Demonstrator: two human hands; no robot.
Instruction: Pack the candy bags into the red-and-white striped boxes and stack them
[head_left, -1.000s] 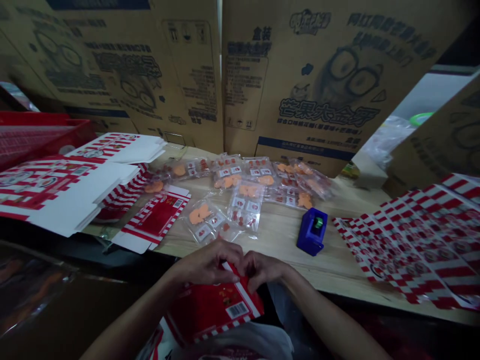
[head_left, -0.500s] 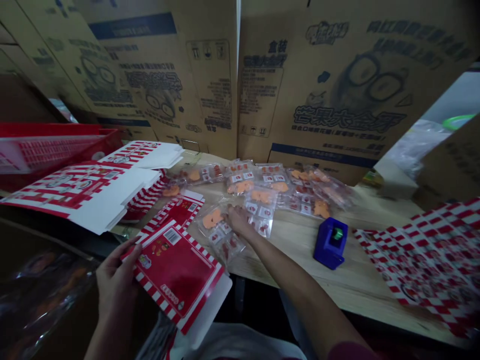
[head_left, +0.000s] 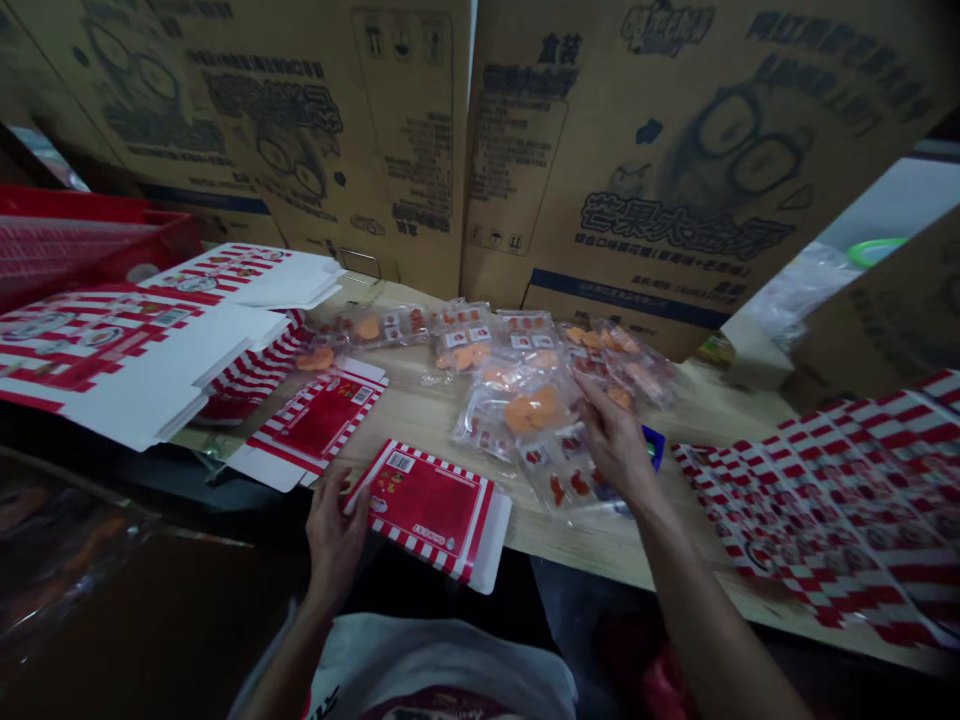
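My left hand [head_left: 336, 530] is closed on the near left edge of a flat red-and-white striped carton [head_left: 431, 505], which has an open white end flap toward the right. Between the fingers of my right hand [head_left: 616, 440] is the right edge of a clear plastic packet [head_left: 551, 430] with orange pieces and small labelled sachets inside. The packet is raised over the table beside other similar packets [head_left: 487, 390]. Another red carton [head_left: 319, 420] lies to the left. A blue tape dispenser [head_left: 655, 447] shows only partly behind my right hand.
Stacked flat striped cartons [head_left: 172, 350] and a red crate [head_left: 161, 240] occupy the left side. Big cardboard boxes [head_left: 420, 150] wall off the back. Red-and-white checked printed sheets [head_left: 832, 500] lie on the right of the wooden table [head_left: 720, 395].
My right hand has picked up the packet and carried it to the right. My left hand has moved the carton rightward and levelled it at the table's front edge. The view has shifted slightly.
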